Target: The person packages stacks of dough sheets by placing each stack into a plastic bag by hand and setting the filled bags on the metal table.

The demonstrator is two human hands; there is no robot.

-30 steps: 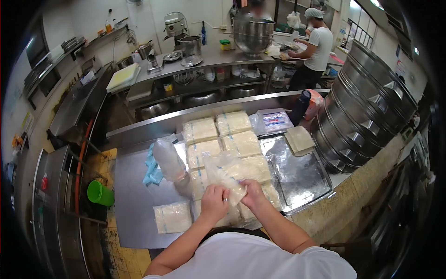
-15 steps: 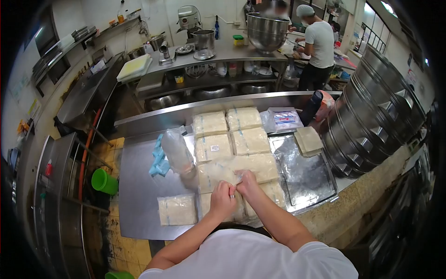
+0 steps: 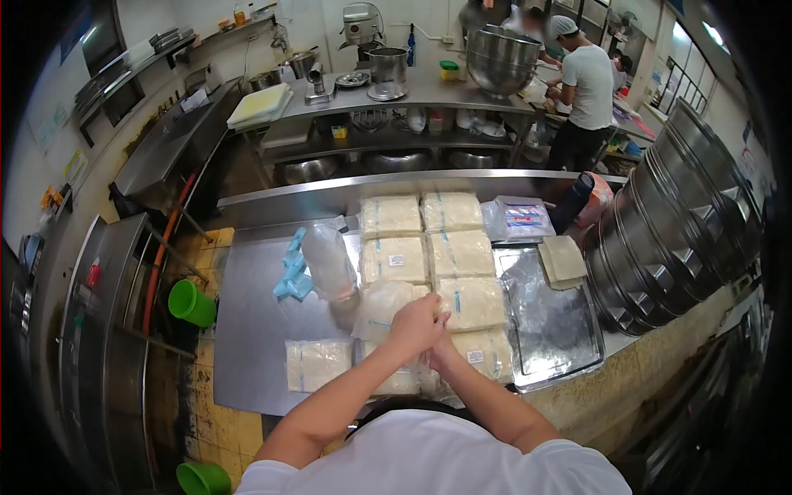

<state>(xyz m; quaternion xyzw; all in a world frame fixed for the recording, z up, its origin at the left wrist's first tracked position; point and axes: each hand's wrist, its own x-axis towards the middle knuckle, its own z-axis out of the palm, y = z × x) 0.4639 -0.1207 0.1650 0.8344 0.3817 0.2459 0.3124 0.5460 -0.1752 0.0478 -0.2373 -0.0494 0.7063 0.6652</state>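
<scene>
Packs of pale flat sheets in clear plastic [image 3: 466, 252] lie in two columns on the steel table [image 3: 252, 346]. My left hand [image 3: 418, 322] is closed on the edge of a clear plastic bag [image 3: 386, 304] over the left column. Just right of it and slightly lower, my right hand [image 3: 441, 346] is closed at the same edge, its fingertips partly hidden. The two hands touch or nearly touch. A separate pack [image 3: 318, 365] lies at the lower left. Left of the columns stands a clear bag [image 3: 328, 262], beside blue clips or ties [image 3: 294, 268].
A metal tray [image 3: 549, 330] with a few square sheets [image 3: 563, 262] lies right of the packs. Stacked steel steamers [image 3: 676, 223] stand beyond it. A dark bottle [image 3: 572, 202] and a boxed packet [image 3: 522, 219] are at the back. Co-workers [image 3: 587, 82] stand behind.
My hands have drawn together at the bag's edge, the left one moving up and right. The bag has shifted left, uncovering more of the right column. The camera view has turned slightly.
</scene>
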